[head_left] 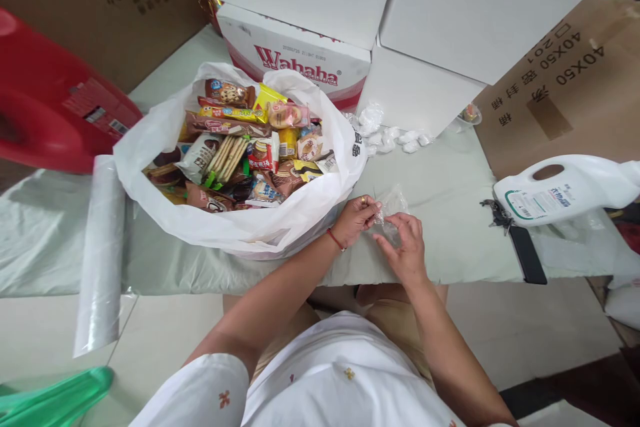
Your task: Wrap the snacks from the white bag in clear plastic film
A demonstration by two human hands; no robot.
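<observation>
My left hand [356, 219] and my right hand [406, 247] both pinch a small clear plastic bag [393, 208] just above the pale green table cover [440, 180]. The left hand wears a ring and a red wrist string. Right beside the left hand stands a large white plastic bag [165, 133], open and filled with several wrapped snacks [240, 147]: biscuits, cakes and chocolate packets.
A roll of clear bags [100, 247] lies at the left table edge. Behind stand a Wahaha carton [300, 60], white boxes [475, 7] and small white packets [390, 133]. A white jug [560, 190], keys [495, 213] and a black phone [527, 253] are at the right. A red stool [45, 100] is on the left.
</observation>
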